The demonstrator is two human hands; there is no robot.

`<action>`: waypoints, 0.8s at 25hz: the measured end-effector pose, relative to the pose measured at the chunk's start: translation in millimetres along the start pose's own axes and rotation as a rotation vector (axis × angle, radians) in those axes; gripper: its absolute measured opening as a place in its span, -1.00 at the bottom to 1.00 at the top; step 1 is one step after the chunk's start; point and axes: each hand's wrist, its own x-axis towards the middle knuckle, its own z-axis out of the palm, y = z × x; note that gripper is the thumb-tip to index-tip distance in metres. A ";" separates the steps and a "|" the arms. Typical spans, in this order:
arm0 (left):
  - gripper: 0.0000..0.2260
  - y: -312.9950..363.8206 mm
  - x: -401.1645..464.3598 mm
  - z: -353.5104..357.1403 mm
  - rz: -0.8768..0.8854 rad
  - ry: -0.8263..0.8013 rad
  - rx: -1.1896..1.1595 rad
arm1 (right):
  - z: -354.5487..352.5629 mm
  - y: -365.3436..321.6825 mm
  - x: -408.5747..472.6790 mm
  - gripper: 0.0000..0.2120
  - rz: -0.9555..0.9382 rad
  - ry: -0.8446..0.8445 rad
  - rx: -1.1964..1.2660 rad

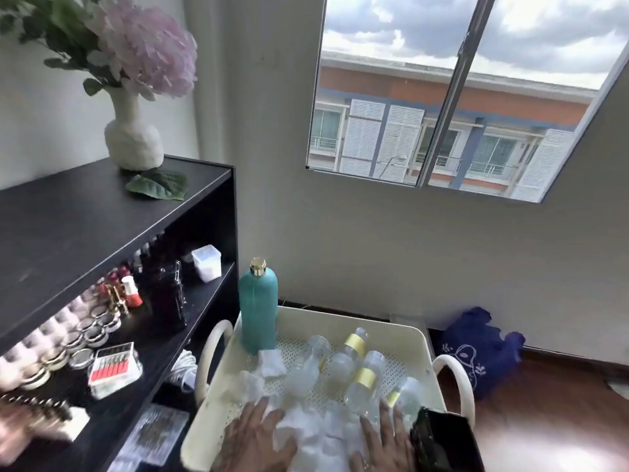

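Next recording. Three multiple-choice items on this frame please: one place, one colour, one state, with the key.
1. Where does the tall teal bottle with a gold cap stand? A on the window ledge; B in the far left corner of the cream perforated plastic tray; C on the floor.
2. What colour are the bands on the clear plastic bottles? A red; B gold; C blue.
3. How do the left hand and right hand lie? A flat on the white crumpled cloth; B curled round a bottle; C gripping the tray's handles.
Key: B, it stands upright inside the tray; B, the bands show yellow-gold; A, straight fingers rest on the cloth.
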 end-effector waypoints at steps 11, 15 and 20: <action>-0.42 -19.2 1.0 17.6 -0.097 -0.033 -0.136 | 3.9 6.3 -10.9 -0.45 0.338 -0.559 -0.134; -0.44 -19.2 -0.1 19.0 -0.097 -0.042 -0.149 | 5.8 5.4 -8.6 -0.50 0.372 -0.512 -0.061; -0.68 -24.0 3.2 -1.4 -0.058 0.159 -0.450 | -0.2 -8.5 25.3 -0.59 0.210 -0.292 -0.035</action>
